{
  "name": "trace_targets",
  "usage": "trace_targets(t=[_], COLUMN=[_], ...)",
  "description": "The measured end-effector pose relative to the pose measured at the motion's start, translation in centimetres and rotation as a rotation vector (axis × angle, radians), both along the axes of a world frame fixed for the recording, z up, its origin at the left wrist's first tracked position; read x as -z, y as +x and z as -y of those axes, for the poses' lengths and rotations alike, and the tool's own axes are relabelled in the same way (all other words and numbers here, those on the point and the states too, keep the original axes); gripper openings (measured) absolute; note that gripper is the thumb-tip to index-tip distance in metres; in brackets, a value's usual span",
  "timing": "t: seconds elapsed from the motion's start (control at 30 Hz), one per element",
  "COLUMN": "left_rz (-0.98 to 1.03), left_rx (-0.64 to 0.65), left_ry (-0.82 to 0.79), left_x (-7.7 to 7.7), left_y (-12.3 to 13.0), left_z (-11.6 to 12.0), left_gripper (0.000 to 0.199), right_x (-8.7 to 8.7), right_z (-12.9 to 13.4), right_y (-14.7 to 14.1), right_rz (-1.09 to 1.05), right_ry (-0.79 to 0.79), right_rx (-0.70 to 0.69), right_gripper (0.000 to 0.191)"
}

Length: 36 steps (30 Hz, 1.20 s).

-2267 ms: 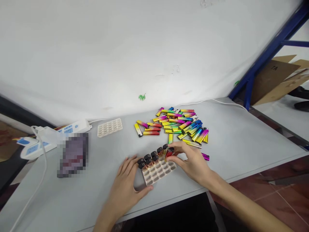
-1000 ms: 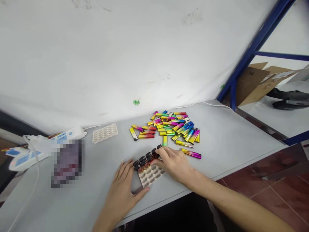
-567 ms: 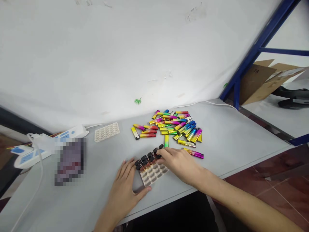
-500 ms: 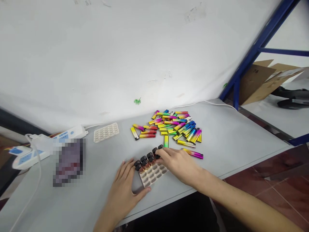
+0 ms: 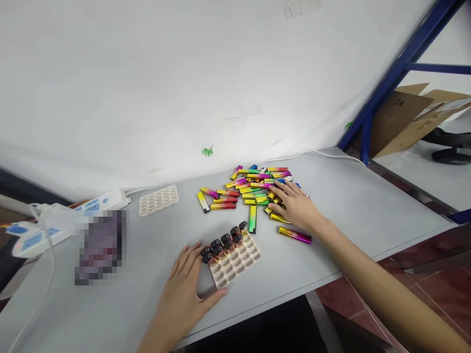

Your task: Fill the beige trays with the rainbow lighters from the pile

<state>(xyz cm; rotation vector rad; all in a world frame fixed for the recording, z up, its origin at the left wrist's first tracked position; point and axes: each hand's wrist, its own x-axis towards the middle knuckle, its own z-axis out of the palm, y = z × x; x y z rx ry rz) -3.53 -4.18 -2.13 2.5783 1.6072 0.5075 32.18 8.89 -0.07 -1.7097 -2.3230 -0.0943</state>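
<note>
A pale tray with oval slots [image 5: 241, 262] lies near the front edge of the table. Several lighters with black tops [image 5: 225, 239] stand upright in its back and left slots. My left hand [image 5: 186, 287] rests at the tray's left side, thumb and fingers spread around its corner. Over the right part of a pile of shiny coloured lighters [image 5: 253, 189] is my right hand [image 5: 296, 203], its fingers apart and touching the pile. Whether a lighter is under its fingertips is hard to see. A green and yellow lighter [image 5: 252, 219] lies between tray and pile.
A second slotted tray [image 5: 159, 200] lies at the back left. Beside it are a white power strip [image 5: 103, 200] with cables and a blurred dark object [image 5: 101, 247]. A purple and yellow lighter [image 5: 294, 235] lies right of the tray. Blue frame [image 5: 390, 78] and cardboard boxes [image 5: 397, 117] stand right.
My right hand has left the lighters standing in the tray and moved right and back onto the pile. My left hand stays at the tray's left side.
</note>
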Motion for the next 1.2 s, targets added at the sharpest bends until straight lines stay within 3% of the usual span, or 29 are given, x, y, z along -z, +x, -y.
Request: trace_targets(t=[0.1, 0.33, 0.6, 0.77, 0.9, 1.03, 1.2], left_rz=[0.005, -0.04, -0.025, -0.044, -0.057, -0.064, -0.059], left_rx=[-0.014, -0.023, -0.021, 0.004, -0.006, 0.005, 0.016], left_ry=[0.0, -0.002, 0.015, 0.049, 0.056, 0.058, 0.029], left_x=[0.0, 0.2, -0.1, 0.1, 0.3, 0.2, 0.1], left_y=[-0.1, -0.2, -0.1, -0.3, -0.4, -0.4, -0.3], left_z=[0.0, -0.1, -0.1, -0.2, -0.2, -0.2, -0.2], left_gripper=[0.075, 0.076, 0.075, 0.074, 0.077, 0.077, 0.078], right_x=[0.6, -0.2, -0.9, -2.4, -3.0, -2.5, -2.3], right_z=[0.8, 2.1, 0.4, 0.3, -2.4, -5.3, -4.0], right_y=[0.6, 1.4, -0.7, -3.0, -3.8, -3.8, -2.9], right_rz=[-0.014, -0.074, -0.059, -0.088, -0.09, 0.005, -0.005], right_ry=[0.026, 0.04, -0.005, 0.024, 0.025, -0.058, -0.01], right_rx=[-0.032, -0.094, -0.085, -0.192, -0.159, -0.151, -0.147], right_gripper=[0.057, 0.049, 0.065, 0.053, 0.055, 0.062, 0.051])
